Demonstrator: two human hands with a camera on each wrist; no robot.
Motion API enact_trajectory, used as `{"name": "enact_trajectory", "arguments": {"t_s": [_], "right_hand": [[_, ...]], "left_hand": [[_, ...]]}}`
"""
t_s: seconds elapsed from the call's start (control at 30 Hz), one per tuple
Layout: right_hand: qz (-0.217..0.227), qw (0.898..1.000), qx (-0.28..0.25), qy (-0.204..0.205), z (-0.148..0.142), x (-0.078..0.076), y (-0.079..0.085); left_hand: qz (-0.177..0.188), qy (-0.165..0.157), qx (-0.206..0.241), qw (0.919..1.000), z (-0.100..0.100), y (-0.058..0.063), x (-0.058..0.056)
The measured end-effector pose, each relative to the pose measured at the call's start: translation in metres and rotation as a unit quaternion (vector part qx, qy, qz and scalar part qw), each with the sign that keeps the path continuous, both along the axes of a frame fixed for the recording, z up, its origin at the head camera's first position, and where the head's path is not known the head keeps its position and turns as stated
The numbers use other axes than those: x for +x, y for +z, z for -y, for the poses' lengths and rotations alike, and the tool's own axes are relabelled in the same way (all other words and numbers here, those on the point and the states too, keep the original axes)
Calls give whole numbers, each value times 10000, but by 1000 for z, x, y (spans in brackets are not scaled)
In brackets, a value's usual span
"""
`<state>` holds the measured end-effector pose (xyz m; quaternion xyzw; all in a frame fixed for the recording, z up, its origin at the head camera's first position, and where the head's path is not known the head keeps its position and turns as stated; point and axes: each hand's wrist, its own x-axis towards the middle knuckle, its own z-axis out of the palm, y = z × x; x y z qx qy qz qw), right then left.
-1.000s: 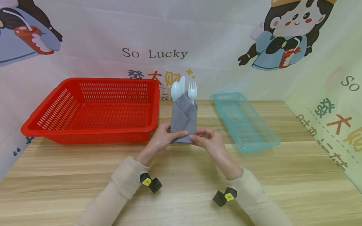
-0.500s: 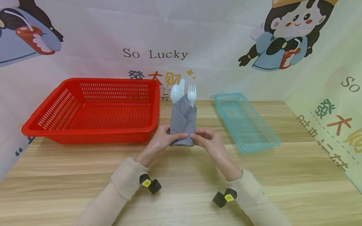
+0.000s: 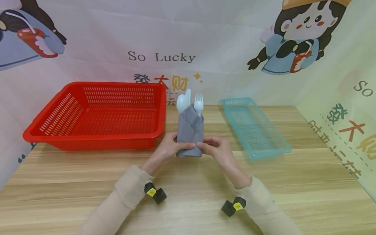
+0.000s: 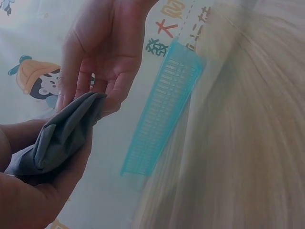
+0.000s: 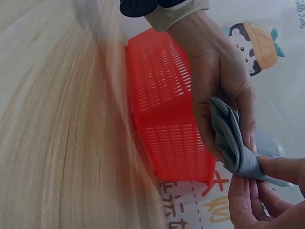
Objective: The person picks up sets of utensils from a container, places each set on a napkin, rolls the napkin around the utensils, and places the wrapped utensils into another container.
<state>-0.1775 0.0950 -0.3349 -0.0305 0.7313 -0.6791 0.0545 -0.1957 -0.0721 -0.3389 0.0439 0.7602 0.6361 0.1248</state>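
A grey folded napkin (image 3: 190,129) stands upright between both hands in the head view. From its top stick out a white spoon (image 3: 182,103), a white knife (image 3: 188,95) and a white fork (image 3: 198,103). My left hand (image 3: 169,147) grips the napkin's lower left, thumb across the front and fingers behind. On the lower right edge, my right hand (image 3: 218,148) pinches it between thumb and fingers. Both wrist views show the napkin's folded bottom end, held up off the table; the handles are hidden inside the cloth.
A red perforated basket (image 3: 97,143) stands on the wooden table (image 3: 188,202) to the left, close to my left hand. Right of the hands lies a shallow light-blue basket (image 3: 271,153). A printed cloth backdrop (image 3: 235,36) hangs behind and along the right side.
The napkin with its cutlery has come down a little in the head view, and both hands have lowered slightly with it. Their hold looks the same, and the baskets stay put.
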Motion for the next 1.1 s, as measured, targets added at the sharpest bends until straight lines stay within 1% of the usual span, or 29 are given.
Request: {"name": "enact_trajectory", "arguments": {"t_s": [0.23,0.4,0.53,0.73,0.83,0.97,1.1], "right_hand": [[12,10000,50,71,0,0,-1],[3,9999,-25,138,1,-1,1],[-83,9995,-220,218,1,-2,3],[-117,9972,-468,565,-1,-2,4],[-155,9965,-437,697,1,-3,6],[-285,9954,-315,855,5,-7,14],[-367,9947,-221,939,11,-13,23]], "left_hand": [[-33,0,-70,10000,2,0,1],[-27,-79,-85,9999,5,6,0],[-16,-164,-126,9998,9,14,0],[-133,-344,-215,9991,20,25,-2],[-224,-403,-285,9985,28,32,-4],[-299,-462,-299,9980,41,44,-7],[-174,-523,-220,9982,57,60,-11]]}}
